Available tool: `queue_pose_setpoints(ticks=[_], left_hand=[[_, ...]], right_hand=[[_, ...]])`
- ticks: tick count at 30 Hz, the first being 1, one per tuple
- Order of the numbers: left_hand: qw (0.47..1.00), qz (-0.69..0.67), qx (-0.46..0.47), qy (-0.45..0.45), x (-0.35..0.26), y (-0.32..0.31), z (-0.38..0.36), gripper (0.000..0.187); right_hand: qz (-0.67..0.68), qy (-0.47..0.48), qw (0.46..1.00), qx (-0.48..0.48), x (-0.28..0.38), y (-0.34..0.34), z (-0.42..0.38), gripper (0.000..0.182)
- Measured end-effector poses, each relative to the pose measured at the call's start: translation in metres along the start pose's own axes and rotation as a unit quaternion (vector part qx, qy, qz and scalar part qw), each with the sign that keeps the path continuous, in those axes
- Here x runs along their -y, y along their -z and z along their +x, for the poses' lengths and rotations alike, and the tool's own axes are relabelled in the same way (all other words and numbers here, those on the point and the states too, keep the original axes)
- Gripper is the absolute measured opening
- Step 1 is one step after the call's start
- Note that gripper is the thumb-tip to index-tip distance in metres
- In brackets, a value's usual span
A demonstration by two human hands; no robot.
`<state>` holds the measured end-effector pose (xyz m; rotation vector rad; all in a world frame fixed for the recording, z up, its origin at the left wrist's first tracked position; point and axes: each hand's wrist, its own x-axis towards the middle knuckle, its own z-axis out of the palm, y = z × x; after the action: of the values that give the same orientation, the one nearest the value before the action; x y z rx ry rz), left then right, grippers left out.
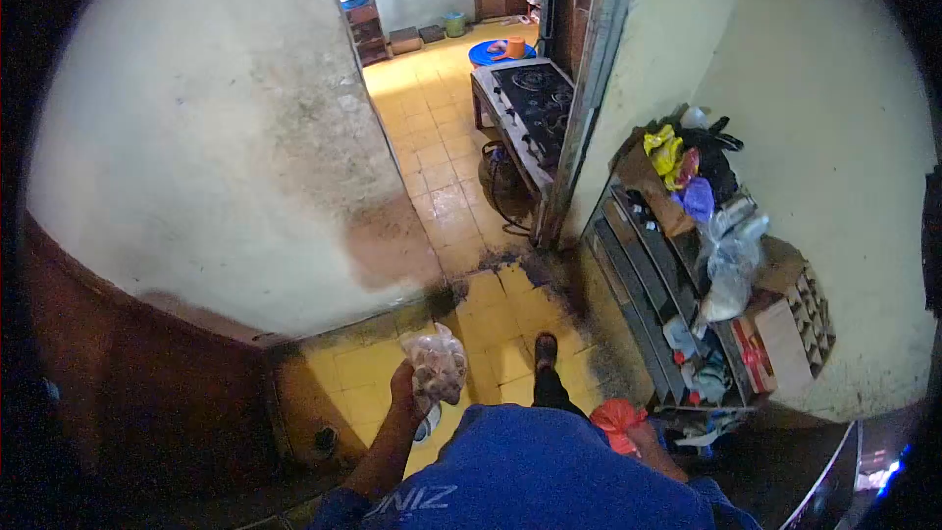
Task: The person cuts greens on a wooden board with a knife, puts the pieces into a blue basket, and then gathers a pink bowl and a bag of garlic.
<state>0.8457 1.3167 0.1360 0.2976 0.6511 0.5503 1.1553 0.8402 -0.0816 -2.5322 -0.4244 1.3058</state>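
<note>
A clear plastic bag [437,365] with pale, lumpy contents is held up by my left hand [403,389], whose fingers close on its left side. Low on the right, my right hand [645,440] has hold of a red plastic bag [617,421]; what the bag contains is hidden. Between the two hands is the front of my blue shirt [549,471]. One shoe [546,347] shows on the yellow tiled floor ahead of the shirt.
A doorway with a dark, worn threshold [500,263] leads to another room. Past it stand a stove [538,103] on a table and a gas cylinder [498,169]. On my right is a rack [643,275] loaded with bags and boxes. A stained wall [245,137] rises at left.
</note>
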Motion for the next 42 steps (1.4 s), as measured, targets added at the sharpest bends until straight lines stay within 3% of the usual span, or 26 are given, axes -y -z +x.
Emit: queue_pose_setpoints(ticks=[4,7,9,11,13,15,16,17,19,20,21,23,24,26,28,29,30,31,33,34,36,38,40,42], left_hand=[[0.999,-0.026,-0.001,-0.033,-0.011,-0.015,0.081,0.043],[0.997,0.055,0.043,-0.008,-0.027,-0.073,0.127,0.040],[0.998,0.063,0.019,-0.016,-0.025,-0.027,0.181,0.046],[0.964,0.255,-0.057,-0.054,-0.047,-0.034,0.219,0.048],[0.926,0.367,-0.071,-0.054,-0.061,-0.054,0.256,0.048],[0.920,0.393,-0.009,-0.013,-0.073,-0.081,0.302,0.048],[0.916,0.400,0.028,0.016,-0.077,-0.095,0.328,0.048],[0.907,0.413,0.067,0.045,-0.078,-0.107,0.352,0.049],[0.879,0.440,0.140,0.115,-0.067,-0.134,0.401,0.049],[0.861,0.453,0.173,0.153,-0.058,-0.145,0.422,0.049],[0.839,0.466,0.207,0.189,-0.045,-0.155,0.440,0.049],[0.799,0.475,0.262,0.258,-0.007,-0.179,0.462,0.049],[0.779,0.478,0.288,0.287,0.014,-0.190,0.467,0.049],[0.737,0.480,0.338,0.335,0.062,-0.211,0.455,0.050],[0.692,0.472,0.392,0.380,0.109,-0.226,0.430,0.050],[0.669,0.465,0.417,0.404,0.132,-0.232,0.421,0.050],[0.643,0.459,0.440,0.428,0.156,-0.236,0.402,0.050],[0.618,0.452,0.462,0.448,0.184,-0.237,0.385,0.050],[0.559,0.423,0.509,0.499,0.234,-0.231,0.350,0.051],[0.524,0.401,0.535,0.528,0.260,-0.223,0.330,0.051],[0.429,0.324,0.607,0.585,0.299,-0.213,0.264,0.061],[0.455,0.406,0.555,0.565,0.327,-0.193,0.168,0.050],[0.499,0.478,0.497,0.524,0.349,-0.164,0.095,0.041],[0.460,0.419,0.449,0.642,0.373,-0.139,0.023,0.040]], right_hand=[[-0.019,0.029,0.999,-0.016,0.057,0.043,0.096,0.058],[-0.029,0.071,0.996,-0.038,0.103,0.075,0.157,0.062],[-0.009,0.110,0.992,-0.060,0.140,0.096,0.181,0.064],[0.023,0.136,0.987,-0.086,0.183,0.124,0.174,0.066],[-0.010,0.059,0.996,-0.071,0.243,0.170,0.127,0.067],[-0.002,-0.010,0.995,-0.102,0.258,0.172,0.111,0.064],[0.039,-0.027,0.987,-0.153,0.243,0.150,0.128,0.061],[0.108,0.022,0.966,-0.234,0.233,0.127,0.128,0.058],[0.288,0.083,0.877,-0.375,0.232,0.076,0.102,0.050],[0.383,0.113,0.808,-0.434,0.233,0.044,0.074,0.047],[0.405,0.050,0.782,-0.472,0.238,0.001,0.028,0.047],[0.437,-0.117,0.822,-0.346,0.267,-0.027,-0.052,0.047],[0.486,-0.191,0.800,-0.297,0.276,-0.054,-0.086,0.046],[0.571,-0.331,0.695,-0.284,0.292,-0.114,-0.141,0.048],[0.588,-0.379,0.441,-0.563,0.328,-0.186,-0.166,0.043],[0.545,-0.445,0.390,-0.594,0.329,-0.238,-0.154,0.046],[0.598,-0.506,0.351,-0.513,0.331,-0.284,-0.160,0.049],[0.554,-0.621,0.279,-0.480,0.342,-0.310,-0.161,0.049],[0.564,-0.677,0.111,-0.460,0.348,-0.395,-0.148,0.041],[0.617,-0.620,0.016,-0.484,0.341,-0.469,-0.126,0.033],[0.656,-0.583,-0.002,-0.480,0.350,-0.561,-0.109,0.013],[0.642,-0.447,-0.138,-0.608,0.372,-0.586,-0.123,0.012],[0.642,-0.605,0.056,-0.468,0.398,-0.629,-0.138,0.019],[0.738,-0.581,0.182,-0.291,0.427,-0.664,-0.142,0.033]])
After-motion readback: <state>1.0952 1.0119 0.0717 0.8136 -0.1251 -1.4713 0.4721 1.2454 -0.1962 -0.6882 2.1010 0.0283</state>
